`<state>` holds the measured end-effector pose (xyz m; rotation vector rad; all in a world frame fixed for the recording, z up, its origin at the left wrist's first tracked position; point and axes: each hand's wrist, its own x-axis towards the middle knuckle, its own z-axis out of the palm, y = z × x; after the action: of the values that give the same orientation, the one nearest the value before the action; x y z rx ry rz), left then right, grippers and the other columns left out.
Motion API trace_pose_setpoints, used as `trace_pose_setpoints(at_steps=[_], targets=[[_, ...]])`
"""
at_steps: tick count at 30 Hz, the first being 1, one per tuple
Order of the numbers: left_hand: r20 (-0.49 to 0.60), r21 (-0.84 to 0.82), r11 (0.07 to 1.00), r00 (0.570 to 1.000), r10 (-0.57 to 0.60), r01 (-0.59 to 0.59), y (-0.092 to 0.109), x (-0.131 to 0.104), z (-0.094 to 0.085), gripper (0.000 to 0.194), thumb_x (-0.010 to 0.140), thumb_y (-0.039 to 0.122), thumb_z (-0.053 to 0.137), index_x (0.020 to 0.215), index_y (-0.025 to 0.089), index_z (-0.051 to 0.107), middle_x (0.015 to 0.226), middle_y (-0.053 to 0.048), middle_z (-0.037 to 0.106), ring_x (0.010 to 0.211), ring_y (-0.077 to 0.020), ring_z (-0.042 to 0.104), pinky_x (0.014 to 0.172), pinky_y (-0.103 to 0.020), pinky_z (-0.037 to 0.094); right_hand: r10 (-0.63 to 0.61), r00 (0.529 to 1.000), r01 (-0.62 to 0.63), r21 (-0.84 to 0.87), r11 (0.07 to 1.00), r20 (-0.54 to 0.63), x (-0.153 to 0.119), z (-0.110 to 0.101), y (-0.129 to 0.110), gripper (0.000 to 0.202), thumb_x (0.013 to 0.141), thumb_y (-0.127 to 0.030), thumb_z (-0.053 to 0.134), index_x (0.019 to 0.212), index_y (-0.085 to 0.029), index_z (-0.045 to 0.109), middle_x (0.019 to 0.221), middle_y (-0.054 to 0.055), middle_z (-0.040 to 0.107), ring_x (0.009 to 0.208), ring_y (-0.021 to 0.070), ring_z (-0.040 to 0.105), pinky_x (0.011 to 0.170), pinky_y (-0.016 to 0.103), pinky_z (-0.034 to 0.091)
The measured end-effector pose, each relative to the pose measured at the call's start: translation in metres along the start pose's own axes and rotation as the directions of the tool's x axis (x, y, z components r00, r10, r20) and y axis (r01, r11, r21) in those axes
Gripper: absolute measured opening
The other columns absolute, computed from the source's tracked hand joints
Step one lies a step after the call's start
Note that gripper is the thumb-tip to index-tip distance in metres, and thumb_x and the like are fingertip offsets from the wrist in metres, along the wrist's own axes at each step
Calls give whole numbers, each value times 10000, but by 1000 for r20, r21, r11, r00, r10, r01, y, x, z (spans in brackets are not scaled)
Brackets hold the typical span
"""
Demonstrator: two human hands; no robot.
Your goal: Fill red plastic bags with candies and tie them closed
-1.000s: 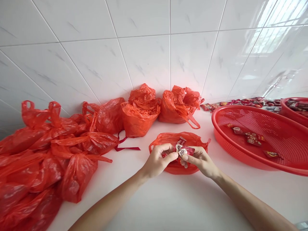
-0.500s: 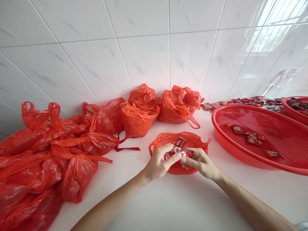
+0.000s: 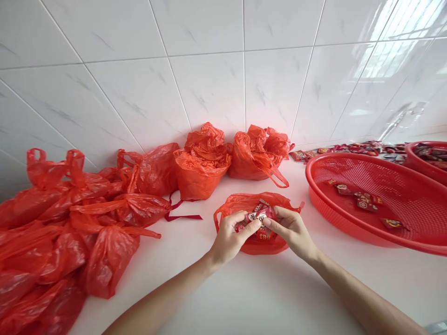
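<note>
An open red plastic bag (image 3: 267, 249) stands on the white table in front of me. Over its mouth, my left hand (image 3: 226, 237) and my right hand (image 3: 298, 233) come together, thumbs almost touching. Both are closed on small red snack packets (image 3: 257, 215) with cream-coloured print; how many are in the fingers I cannot tell. Inside the bag, below the hands, lie more red packets (image 3: 264, 234), partly hidden by my fingers.
A red mesh basket (image 3: 330, 223) with several packets is on the right, with another red basket (image 3: 417, 149) behind it. Loose packets (image 3: 356, 148) lie along the tiled wall. Knotted red bags (image 3: 111, 251) are piled on the left; two bulky red bags (image 3: 202, 172) stand at the back.
The packets between my hands have turned and come closer together, and my right fingers have shifted slightly. More of the packets in the bag shows below. The view has moved slightly.
</note>
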<state>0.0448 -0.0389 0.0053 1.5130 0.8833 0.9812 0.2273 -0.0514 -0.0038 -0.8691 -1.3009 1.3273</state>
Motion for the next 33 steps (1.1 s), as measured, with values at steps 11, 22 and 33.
trace_pose_setpoints(at_steps=[11, 22, 33], targets=[[-16, 52, 999, 1000, 12, -11, -3, -1, 1, 369, 911, 471, 661, 702, 170, 706, 678, -8, 581, 670, -149, 530, 635, -270, 446, 15, 999, -17, 48, 999, 50, 1, -2, 1, 284, 825, -454, 786, 842, -183, 702, 775, 25, 665, 669, 137, 568, 641, 263, 510], [60, 34, 999, 998, 7, -9, 6, 2, -5, 247, 915, 404, 684, 945, 175, 771, 913, -65, 762, 890, -216, 692, 826, -315, 564, -41, 999, 44, -75, 996, 35, 0, -4, 5, 303, 859, -457, 746, 784, -186, 633, 752, 10, 634, 694, 145, 574, 677, 279, 511], [4, -110, 994, 1000, -15, 16, 1, 2, 0, 251, 880, 413, 720, 798, 176, 711, 815, -31, 729, 784, -180, 669, 782, -306, 563, -15, 999, 18, -91, 996, 35, 0, -1, 5, 320, 869, -492, 730, 816, -190, 638, 748, 3, 626, 665, 136, 562, 643, 269, 501]])
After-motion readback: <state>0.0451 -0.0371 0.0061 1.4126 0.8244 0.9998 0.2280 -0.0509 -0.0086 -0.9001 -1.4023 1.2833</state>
